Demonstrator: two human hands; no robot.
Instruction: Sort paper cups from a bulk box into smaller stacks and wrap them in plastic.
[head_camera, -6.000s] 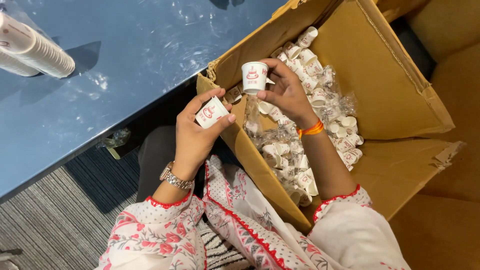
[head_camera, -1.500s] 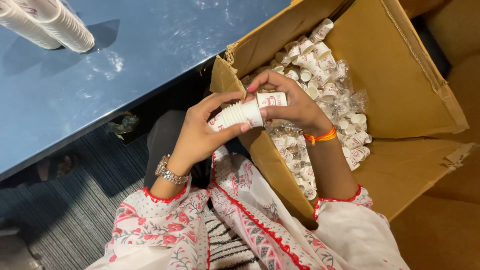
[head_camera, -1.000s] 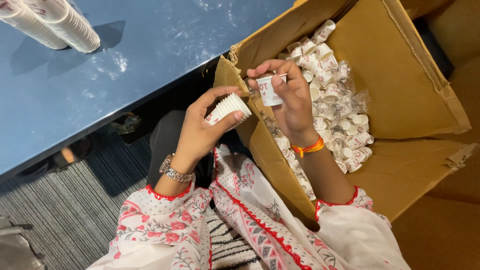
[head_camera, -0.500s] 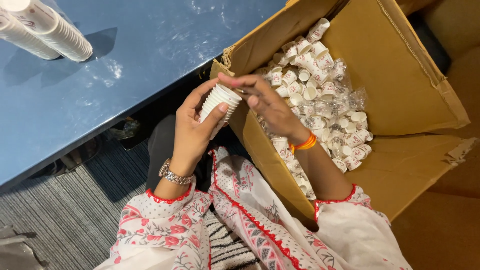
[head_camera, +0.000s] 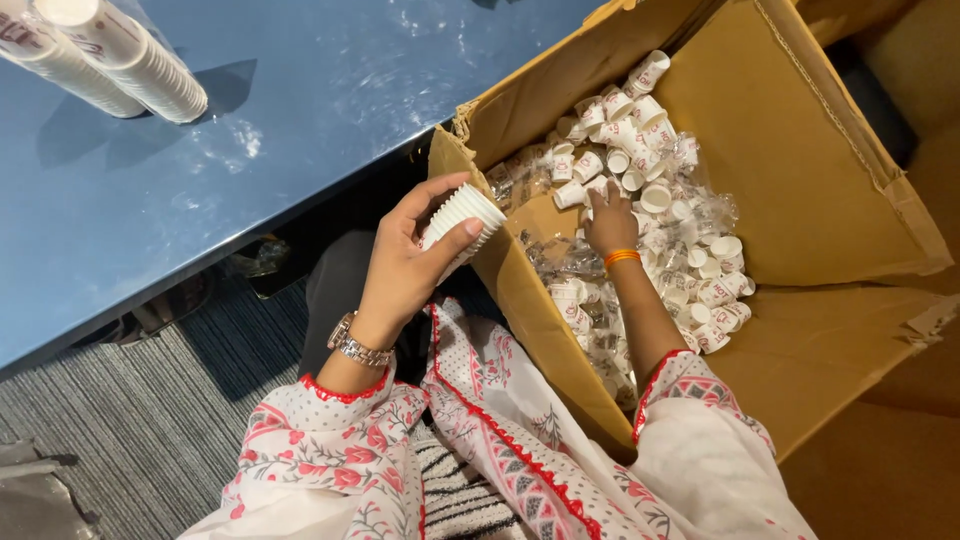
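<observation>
My left hand (head_camera: 405, 262) holds a short stack of small white paper cups (head_camera: 462, 217) above my lap, next to the near wall of a large cardboard box (head_camera: 800, 180). My right hand (head_camera: 610, 222) is down inside the box, fingers resting on a pile of loose small paper cups (head_camera: 640, 150) mixed with clear plastic wrap. I cannot tell whether its fingers have closed on a cup. A watch is on my left wrist and an orange band on my right.
A blue table (head_camera: 250, 120) lies to the left, with two long stacks of paper cups (head_camera: 100, 55) lying on it at the far left. Grey striped carpet (head_camera: 130, 420) is below the table edge. The box flap (head_camera: 860, 340) spreads out at right.
My right hand left the stack and reached down into the box onto the loose cups. My left hand keeps the stack, now lowered slightly and tilted.
</observation>
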